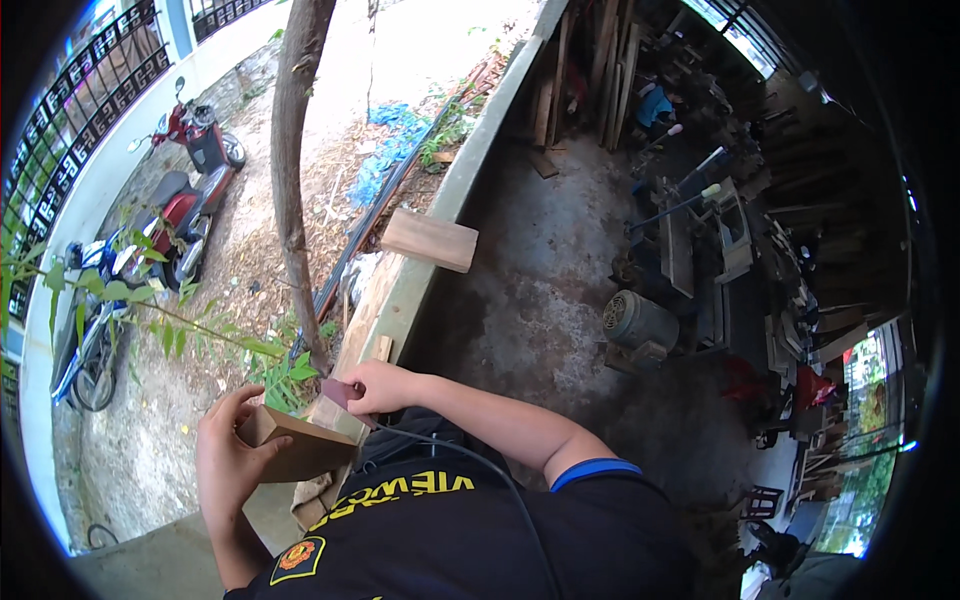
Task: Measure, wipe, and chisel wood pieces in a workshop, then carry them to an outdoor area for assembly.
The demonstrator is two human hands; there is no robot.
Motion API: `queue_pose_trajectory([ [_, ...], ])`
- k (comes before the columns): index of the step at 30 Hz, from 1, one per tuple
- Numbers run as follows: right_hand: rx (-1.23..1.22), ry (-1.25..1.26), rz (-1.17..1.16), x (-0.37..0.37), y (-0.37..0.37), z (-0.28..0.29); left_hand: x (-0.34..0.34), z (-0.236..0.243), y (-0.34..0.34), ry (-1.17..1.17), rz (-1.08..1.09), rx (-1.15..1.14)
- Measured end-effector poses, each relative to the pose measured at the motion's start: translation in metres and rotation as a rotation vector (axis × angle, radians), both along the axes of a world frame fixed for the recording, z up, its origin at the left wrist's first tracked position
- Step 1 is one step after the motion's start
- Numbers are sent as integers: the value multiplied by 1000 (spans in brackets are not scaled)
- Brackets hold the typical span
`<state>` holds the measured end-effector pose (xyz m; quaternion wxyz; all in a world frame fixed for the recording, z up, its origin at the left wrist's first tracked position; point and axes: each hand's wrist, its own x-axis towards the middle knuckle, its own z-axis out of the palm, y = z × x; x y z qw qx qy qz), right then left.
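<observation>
My left hand grips a brown wooden block at its left end, thumb on the near side and fingers over the far edge. Just to the right, my right hand pinches a small reddish-brown piece that looks like sandpaper. It is close to the block's far right corner; whether the two touch, I cannot tell. Below both hands runs a narrow wall ledge. A second, paler wooden block lies across that ledge farther off, and a small wood strip sits nearer.
A thin tree trunk rises left of the ledge, with a leafy branch reaching across. Parked motorbikes stand in the yard. On the right, the workshop floor holds a motor, and planks lean at the back.
</observation>
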<state>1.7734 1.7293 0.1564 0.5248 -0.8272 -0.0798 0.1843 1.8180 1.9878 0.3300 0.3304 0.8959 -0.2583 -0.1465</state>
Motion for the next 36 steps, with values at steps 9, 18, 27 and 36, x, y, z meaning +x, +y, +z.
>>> queue_pose_trajectory([
  [9, 84, -40, -453, 1, -30, -76, -10, -2, -57, -141, 93, -197],
  [18, 69, -38, -563, 6, -28, -133, 10, -16, -70, -242, -47, -6],
  [27, 229, -165, -317, 0, 2, -65, -4, -46, -26, -158, 53, -125],
  [36, 101, -58, -336, 0, 1, -112, -22, -32, -38, -262, -3, 99],
])
